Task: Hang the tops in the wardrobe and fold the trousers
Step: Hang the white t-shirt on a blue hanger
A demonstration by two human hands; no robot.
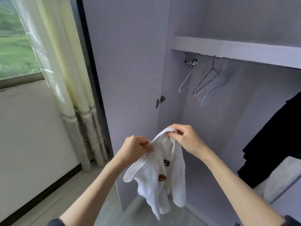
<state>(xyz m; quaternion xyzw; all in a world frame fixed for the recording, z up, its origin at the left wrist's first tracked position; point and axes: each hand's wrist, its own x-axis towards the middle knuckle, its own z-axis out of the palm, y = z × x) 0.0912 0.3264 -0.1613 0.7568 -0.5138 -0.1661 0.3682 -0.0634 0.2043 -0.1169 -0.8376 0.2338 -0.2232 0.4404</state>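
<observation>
We pinch the white top [160, 175] at its neckline with our left hand [132, 148] and right hand [187, 139], letting it dangle before the open wardrobe [130, 62], probably to spread the collar for a hanger [206, 79] from the rail [206, 55].
</observation>
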